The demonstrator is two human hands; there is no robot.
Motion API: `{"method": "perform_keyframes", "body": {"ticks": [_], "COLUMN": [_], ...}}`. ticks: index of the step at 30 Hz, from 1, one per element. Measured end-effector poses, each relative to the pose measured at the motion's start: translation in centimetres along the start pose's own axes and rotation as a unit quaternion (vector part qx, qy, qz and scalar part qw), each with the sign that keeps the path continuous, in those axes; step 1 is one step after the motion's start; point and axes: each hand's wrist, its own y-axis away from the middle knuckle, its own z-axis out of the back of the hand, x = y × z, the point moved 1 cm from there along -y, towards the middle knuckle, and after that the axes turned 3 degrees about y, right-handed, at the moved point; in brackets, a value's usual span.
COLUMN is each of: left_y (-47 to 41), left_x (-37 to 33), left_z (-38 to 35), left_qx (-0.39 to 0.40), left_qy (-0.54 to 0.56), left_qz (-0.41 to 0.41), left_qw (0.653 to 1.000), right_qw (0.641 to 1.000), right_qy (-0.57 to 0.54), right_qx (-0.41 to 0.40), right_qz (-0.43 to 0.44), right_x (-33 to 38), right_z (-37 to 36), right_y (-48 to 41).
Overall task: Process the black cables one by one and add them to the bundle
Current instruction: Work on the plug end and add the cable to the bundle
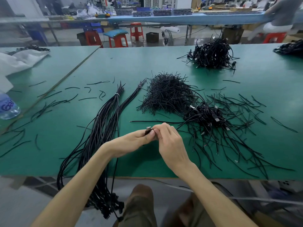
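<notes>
Centre-bottom of frame: left hand (131,141) and right hand (172,145) meet just above the green bench (114,63). The fingers (164,126) of both pinch the plug end of one black cable (148,129). Metal plug tip pokes out above the left thumb. The rest of that cable is hidden by the hands; can't tell which strand on the mat is its tail.

Surface: green mat, two tops butted, seam (73,69) running diagonally at upper left.
- Bundle (105,125) lies left of the hands, with a white tie (116,94) near its far end. Its near end drapes over the front edge, and the plugs dangle at the bottom of frame beside the person's knee (141,202).
- Thinner second bundle (131,99) sits just right of it, also tied.
- Heap of short black strands (167,94) at centre.
- Pile of coiled cables (206,117) right of the hands touches that heap, with loose strands fanned toward lower right.
- Far cable pile (213,53) at upper right, well apart.
- Short offcuts (49,104) scattered at left.

Room: workshop floor with red stools (118,40) and a floor fan (167,36). A long blue-topped table (180,18) carrying trays runs across the top of frame.

Cut off or unclear: water bottle (8,107) and white bag (16,61) are clipped by the left edge. Another black pile (290,47) is clipped at the right edge. Blurred person (282,13) at upper right; background detail is smeared.

Open room: bare mat between the hands and the front edge, plus a wide bare strip across the upper middle of the bench.
</notes>
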Motion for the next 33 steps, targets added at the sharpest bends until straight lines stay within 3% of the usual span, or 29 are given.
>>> {"method": "perform_keyframes", "body": {"ticks": [6,8,11,15,18,23,25,26,28,29,31,33], "left_y": [-0.7,-1.1,-1.8,-2.3,-2.4,-1.8,-1.1,-0.7,0.1,0.4,0.6,0.8], "left_x": [1.1,1.0,0.6,-0.4,-1.1,-2.4,-2.9,-3.1,-3.7,-4.0,-4.4,-4.3], "left_z": [-1.0,-0.7,0.0,0.7,1.0,1.2,1.4,1.7,1.9,1.9,1.9,1.4], "left_qx": [-0.005,-0.045,-0.112,-0.131,-0.136,-0.110,-0.088,-0.072,-0.022,0.016,0.095,0.140], "left_qy": [0.179,0.233,0.312,0.427,0.464,0.469,0.424,0.358,0.119,-0.024,-0.248,-0.363], "left_qz": [-0.046,-0.066,-0.097,-0.100,-0.100,-0.112,-0.109,-0.107,-0.082,-0.052,0.027,0.090], "left_qw": [0.983,0.969,0.938,0.889,0.870,0.869,0.895,0.925,0.989,0.998,0.964,0.917], "right_qw": [0.998,0.997,0.995,0.997,0.997,0.993,0.992,0.991,0.978,0.970,0.963,0.958], "right_qy": [0.005,0.015,0.031,0.037,0.056,0.097,0.094,0.086,0.080,0.080,0.078,0.089], "right_qx": [0.034,0.049,0.059,0.045,0.030,0.069,0.082,0.105,0.190,0.228,0.256,0.271], "right_qz": [0.044,0.062,0.075,0.058,0.036,0.026,0.020,0.011,-0.012,-0.021,-0.031,-0.042], "right_x": [0.3,0.3,0.2,0.3,0.4,0.4,0.4,0.3,0.0,-0.3,-0.8,-0.7], "right_z": [0.2,0.1,-0.2,-0.6,-0.4,-0.3,-0.2,-0.2,-0.5,-0.6,-0.8,-0.8], "right_y": [0.1,0.2,0.2,0.1,-0.1,-0.3,-0.4,-0.4,-0.3,-0.2,-0.2,-0.3]}}
